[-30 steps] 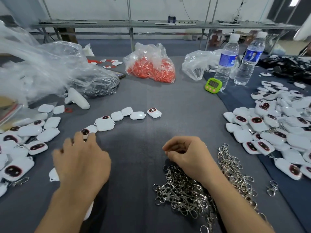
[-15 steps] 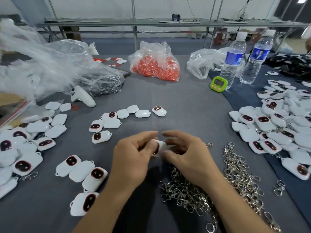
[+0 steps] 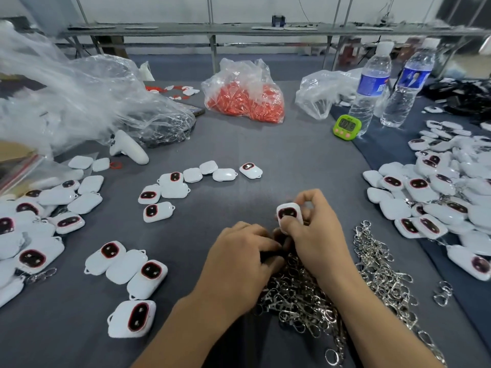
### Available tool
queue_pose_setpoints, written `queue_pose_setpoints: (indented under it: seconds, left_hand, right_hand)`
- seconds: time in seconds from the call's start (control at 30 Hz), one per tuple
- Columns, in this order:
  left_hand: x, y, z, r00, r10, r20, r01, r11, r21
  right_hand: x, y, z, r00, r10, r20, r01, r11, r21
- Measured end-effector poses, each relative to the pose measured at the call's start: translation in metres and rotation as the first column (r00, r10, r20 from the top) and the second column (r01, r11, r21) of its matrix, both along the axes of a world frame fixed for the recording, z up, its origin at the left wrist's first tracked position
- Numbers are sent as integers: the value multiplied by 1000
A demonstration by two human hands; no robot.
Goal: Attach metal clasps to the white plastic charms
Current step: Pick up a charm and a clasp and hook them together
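My right hand (image 3: pixel 316 235) pinches a white plastic charm (image 3: pixel 289 214) with a dark red-rimmed window, held upright above the table. My left hand (image 3: pixel 239 264) lies just below and left of it, fingers curled against the top of the pile of metal clasps (image 3: pixel 305 301). What those fingertips hold is hidden. More clasps (image 3: pixel 380 261) trail to the right of my right wrist.
Loose charms lie at the left (image 3: pixel 127 264), in a row mid-table (image 3: pixel 172 187) and heaped at the right (image 3: pixel 438 197). Further back are a bag of red parts (image 3: pixel 244 99), clear plastic bags (image 3: pixel 79 96), a green timer (image 3: pixel 346 126) and two water bottles (image 3: pixel 369 88).
The charm has passed from between both hands into my right hand and stands higher. My left hand has dropped to the clasp pile.
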State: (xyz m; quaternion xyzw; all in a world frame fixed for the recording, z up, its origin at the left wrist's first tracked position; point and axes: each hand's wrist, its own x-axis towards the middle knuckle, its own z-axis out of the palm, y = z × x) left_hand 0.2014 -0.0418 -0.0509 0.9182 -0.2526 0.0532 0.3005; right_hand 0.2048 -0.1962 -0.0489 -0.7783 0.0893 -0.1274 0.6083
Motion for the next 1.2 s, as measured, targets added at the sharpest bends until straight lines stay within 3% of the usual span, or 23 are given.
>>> queue_pose_setpoints:
  seconds: [0.23,0.37,0.43,0.53,0.67,0.83,0.97,1.1,1.17,1.2]
  left_hand:
    - [-1,3,-1,986,164,43,-161,985,-55]
    - [3,9,-1,927,279,248,-302,952,57]
    - [5,12,-1,918,294,267,-328,940,94]
    - [9,17,0,950,293,105,-297,954,30]
    - [17,26,5,962,235,-136,-253,958,-137]
    - [20,39,10,972,125,-200,-140,988,-65]
    - [17,32,10,957,224,-184,-254,953,-165]
    - [15,26,11,921,278,-273,-374,828,-419]
    - [15,23,12,898,234,-372,-410,752,-516]
    - [15,21,13,887,201,-416,-424,712,-560]
  right_hand:
    - [3,0,2,997,62,38,-61,998,-12]
    - [2,-5,-1,999,22,32,-18,995,-98]
    - [1,-6,-2,999,15,32,-11,993,-119]
    - [1,-6,-3,999,21,42,-15,990,-137]
    - [1,-6,-3,999,39,16,-33,956,-293]
    - [-1,-6,-4,999,-12,-33,-5,884,-468]
    - [-2,-5,-4,997,-67,28,73,947,-314]
    - [-3,-1,2,996,-54,75,66,982,-175]
    - [-5,3,4,1000,-7,27,11,991,-132]
    - [-6,5,5,999,46,-4,-46,998,-37]
